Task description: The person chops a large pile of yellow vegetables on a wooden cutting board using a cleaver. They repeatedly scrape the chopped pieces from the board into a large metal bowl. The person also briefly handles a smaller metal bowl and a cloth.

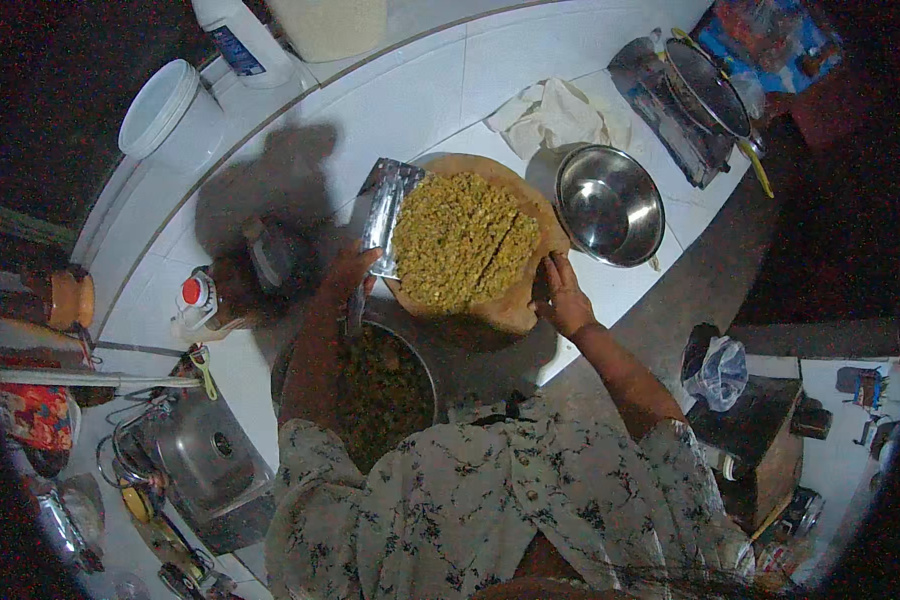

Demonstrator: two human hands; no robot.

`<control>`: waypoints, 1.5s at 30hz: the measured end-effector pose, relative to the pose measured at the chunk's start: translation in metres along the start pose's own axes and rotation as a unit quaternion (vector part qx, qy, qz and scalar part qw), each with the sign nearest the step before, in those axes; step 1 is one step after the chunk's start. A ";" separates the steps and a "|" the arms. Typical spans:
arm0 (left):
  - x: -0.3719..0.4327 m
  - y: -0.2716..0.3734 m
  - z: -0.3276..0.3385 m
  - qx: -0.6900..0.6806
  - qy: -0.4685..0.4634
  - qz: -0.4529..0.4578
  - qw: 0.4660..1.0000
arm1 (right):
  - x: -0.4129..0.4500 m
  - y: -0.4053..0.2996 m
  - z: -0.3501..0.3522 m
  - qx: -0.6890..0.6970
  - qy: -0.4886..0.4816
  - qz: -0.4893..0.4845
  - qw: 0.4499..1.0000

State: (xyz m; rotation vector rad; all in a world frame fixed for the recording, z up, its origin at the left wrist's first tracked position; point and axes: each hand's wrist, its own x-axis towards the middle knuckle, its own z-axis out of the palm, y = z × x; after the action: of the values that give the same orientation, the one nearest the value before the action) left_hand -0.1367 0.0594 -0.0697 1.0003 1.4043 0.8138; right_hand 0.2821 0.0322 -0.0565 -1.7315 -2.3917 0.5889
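Note:
A heap of yellowish chopped food (pixel 465 236) lies on a round wooden board (pixel 506 319) on the white tiled counter. My left hand (pixel 352 270) grips a wide, flat metal blade (pixel 386 214), which stands against the left side of the heap. My right hand (pixel 566 296) rests at the board's lower right edge, its fingers against the wood; whether it grips the rim cannot be told. Below my left hand is a large pot (pixel 386 390) with dark, chopped contents, partly hidden by my forearm and shirt.
An empty steel pot (pixel 609 206) and a crumpled white cloth (pixel 559 116) stand right of the board. Farther right is a pan (pixel 709 86) on a stove (pixel 671 120). At left are a red-capped jug (pixel 193 292), a white bucket (pixel 169 112) and a steel sink (pixel 202 450).

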 end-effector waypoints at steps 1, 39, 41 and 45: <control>0.006 -0.003 -0.003 0.037 -0.016 -0.003 0.999 | 0.000 0.000 0.000 0.002 0.001 -0.001 1.000; -0.066 0.012 0.193 0.706 0.191 0.309 0.608 | 0.018 0.057 0.068 -0.025 0.051 -0.058 0.997; -0.068 0.021 0.188 0.691 0.205 0.333 0.608 | 0.031 0.085 0.092 -0.003 0.035 -0.066 0.997; -0.084 0.038 0.176 0.592 0.222 0.337 0.698 | 0.000 0.022 0.027 -0.058 0.037 -0.030 0.997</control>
State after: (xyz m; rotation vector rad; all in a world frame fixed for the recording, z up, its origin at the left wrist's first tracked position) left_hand 0.0397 -0.0162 -0.0166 2.5732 2.0467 0.5960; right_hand 0.2930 0.0315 -0.0901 -1.6865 -2.4615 0.3765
